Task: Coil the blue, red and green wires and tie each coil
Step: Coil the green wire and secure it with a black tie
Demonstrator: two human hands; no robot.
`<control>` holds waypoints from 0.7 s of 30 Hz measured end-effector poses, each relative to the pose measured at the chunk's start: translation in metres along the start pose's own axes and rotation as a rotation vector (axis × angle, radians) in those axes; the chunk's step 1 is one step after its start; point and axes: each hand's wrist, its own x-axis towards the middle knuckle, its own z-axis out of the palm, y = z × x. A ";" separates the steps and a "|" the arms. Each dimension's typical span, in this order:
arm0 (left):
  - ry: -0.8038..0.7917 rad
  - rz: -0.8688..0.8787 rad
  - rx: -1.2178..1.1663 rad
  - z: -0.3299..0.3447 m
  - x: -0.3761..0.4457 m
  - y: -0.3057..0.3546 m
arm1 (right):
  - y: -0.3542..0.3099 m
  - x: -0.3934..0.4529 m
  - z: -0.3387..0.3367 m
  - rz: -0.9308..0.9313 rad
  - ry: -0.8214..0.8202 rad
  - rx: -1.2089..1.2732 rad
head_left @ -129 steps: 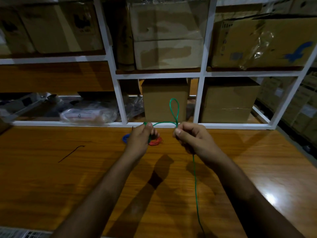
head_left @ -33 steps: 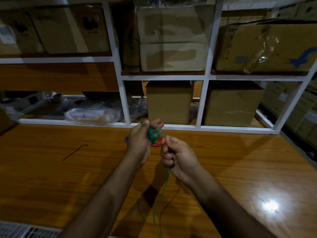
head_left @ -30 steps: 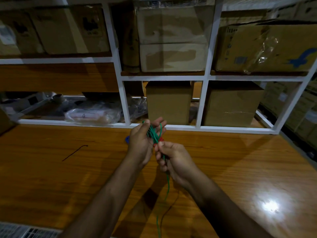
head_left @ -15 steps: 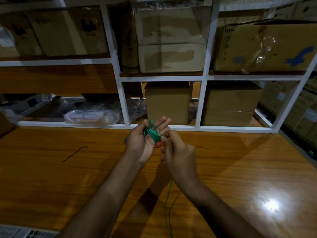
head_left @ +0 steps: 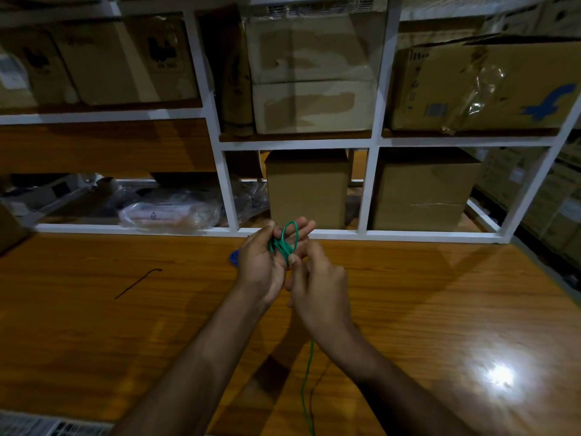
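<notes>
My left hand (head_left: pixel 267 262) is raised above the table and holds several loops of green wire (head_left: pixel 284 243) against its palm and fingers. Just to the right, my right hand (head_left: pixel 317 287) has its fingers curled round the green wire below the loops. The wire's loose tail (head_left: pixel 306 382) hangs down to the near edge of the view. A blue coil (head_left: pixel 234 258) lies on the wooden table (head_left: pixel 94 325) behind my left hand, mostly hidden. A sliver of red coil (head_left: pixel 290 266) shows between my hands.
A thin dark tie wire (head_left: pixel 136 283) lies on the table to the left. A white shelf frame (head_left: pixel 226 184) with cardboard boxes (head_left: pixel 308 187) and plastic bags (head_left: pixel 169 212) stands along the table's far edge. Lamp glare (head_left: pixel 498 376) marks the right side.
The single big green loop from earlier has become several small loops gathered in my left hand. My right hand has circled close beside the left, and the hanging tail is shorter.
</notes>
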 end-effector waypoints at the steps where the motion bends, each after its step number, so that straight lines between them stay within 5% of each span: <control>1: -0.009 -0.004 -0.013 -0.001 0.000 0.000 | 0.001 0.001 0.002 0.030 0.008 0.030; 7: -0.037 0.137 0.454 0.001 -0.006 -0.009 | -0.006 0.015 -0.004 0.098 0.118 0.099; 15: -0.205 0.298 1.140 -0.011 -0.009 -0.004 | 0.006 0.042 -0.035 -0.021 0.225 -0.203; 21: -0.341 0.135 0.956 -0.006 -0.013 0.010 | 0.019 0.061 -0.055 -0.008 0.044 -0.272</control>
